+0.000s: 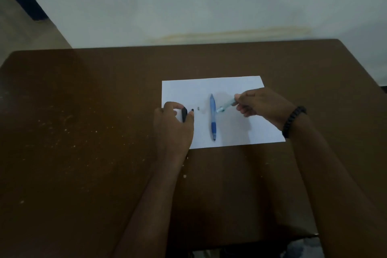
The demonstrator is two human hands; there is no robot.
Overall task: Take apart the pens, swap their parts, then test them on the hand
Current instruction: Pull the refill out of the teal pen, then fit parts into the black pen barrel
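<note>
Left hand [174, 120] is pinching a black piece [184, 114] left of the blue pen [213, 117]. Right hand [254, 102] is gripping a clear barrel [226, 105] just right of it, probably keeping parts sorted for swapping.

Matt paper sheet [230, 86]; glossy plastic blue pen [213, 115].

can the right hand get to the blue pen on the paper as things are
Probably not right away. The right hand hovers just beside the blue pen with nothing between them, but its fingers already grip a clear pen barrel, so it would likely have to set that down first.
</note>
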